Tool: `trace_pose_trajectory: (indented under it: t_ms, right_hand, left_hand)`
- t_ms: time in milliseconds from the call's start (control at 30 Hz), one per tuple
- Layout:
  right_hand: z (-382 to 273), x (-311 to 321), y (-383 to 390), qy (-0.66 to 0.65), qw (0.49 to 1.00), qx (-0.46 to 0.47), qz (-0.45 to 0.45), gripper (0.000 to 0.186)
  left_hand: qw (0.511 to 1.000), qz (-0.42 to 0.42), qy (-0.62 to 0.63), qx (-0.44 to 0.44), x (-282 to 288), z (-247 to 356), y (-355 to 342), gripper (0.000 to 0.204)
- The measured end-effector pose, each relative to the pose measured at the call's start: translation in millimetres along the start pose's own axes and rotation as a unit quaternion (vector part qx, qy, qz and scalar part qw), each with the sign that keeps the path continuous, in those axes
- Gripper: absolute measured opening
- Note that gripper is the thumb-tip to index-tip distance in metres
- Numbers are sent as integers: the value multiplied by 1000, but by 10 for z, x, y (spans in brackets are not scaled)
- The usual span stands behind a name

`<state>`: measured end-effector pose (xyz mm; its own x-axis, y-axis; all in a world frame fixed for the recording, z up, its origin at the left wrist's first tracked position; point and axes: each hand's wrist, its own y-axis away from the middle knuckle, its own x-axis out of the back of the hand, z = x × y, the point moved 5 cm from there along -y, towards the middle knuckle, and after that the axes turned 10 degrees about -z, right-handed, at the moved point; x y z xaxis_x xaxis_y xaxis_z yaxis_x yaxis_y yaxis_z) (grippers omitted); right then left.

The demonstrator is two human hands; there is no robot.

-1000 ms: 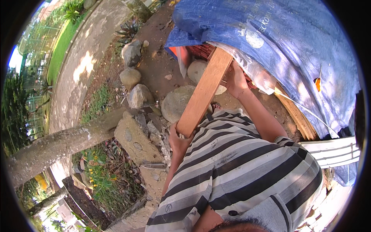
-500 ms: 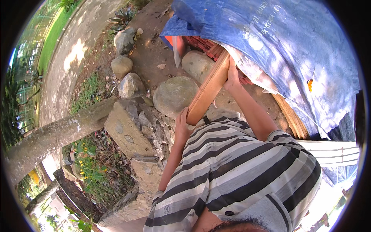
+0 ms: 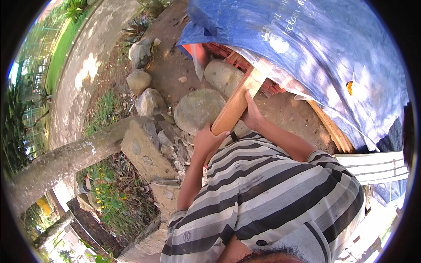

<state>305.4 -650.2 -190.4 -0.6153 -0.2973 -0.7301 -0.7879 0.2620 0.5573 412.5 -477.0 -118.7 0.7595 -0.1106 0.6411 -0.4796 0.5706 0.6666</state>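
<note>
A light wooden plank (image 3: 235, 104) runs from my chest up toward a blue tarp (image 3: 315, 52), and its far end is hidden under the tarp's edge. My left hand (image 3: 205, 140) is wrapped around the plank's near end. My right hand (image 3: 252, 115) presses flat along the plank's right side, a little farther up. Under the tarp's edge, red bricks (image 3: 228, 56) and stacked boards show. My black and white striped shirt fills the lower middle of the view.
Large round stones (image 3: 199, 109) and a second one (image 3: 222, 75) lie just left of the plank. Broken concrete slabs (image 3: 142, 149), a leaning concrete post (image 3: 66, 160), smaller rocks, grass and a paved path are on the left. White slats (image 3: 375, 166) stand at right.
The plank has slid farther under the tarp, so less of it shows. Both hands have followed it forward, and the view has shifted slightly.
</note>
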Motion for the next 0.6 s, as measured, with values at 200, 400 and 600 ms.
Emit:
trace_pose_trajectory:
  t_ms: [200,400,600]
  right_hand:
    - [-802,446,9,-62,986,154,3,83]
    - [-1526,1057,-168,-37,969,221,107,96]
    - [-1820,1548,-428,-13,962,271,-29,56]
  left_hand:
    - [999,-30,3,15,-469,-682,414,67]
    - [997,-50,14,55,-571,-1008,1012,59]
    - [990,-91,72,81,-829,-1059,1187,63]
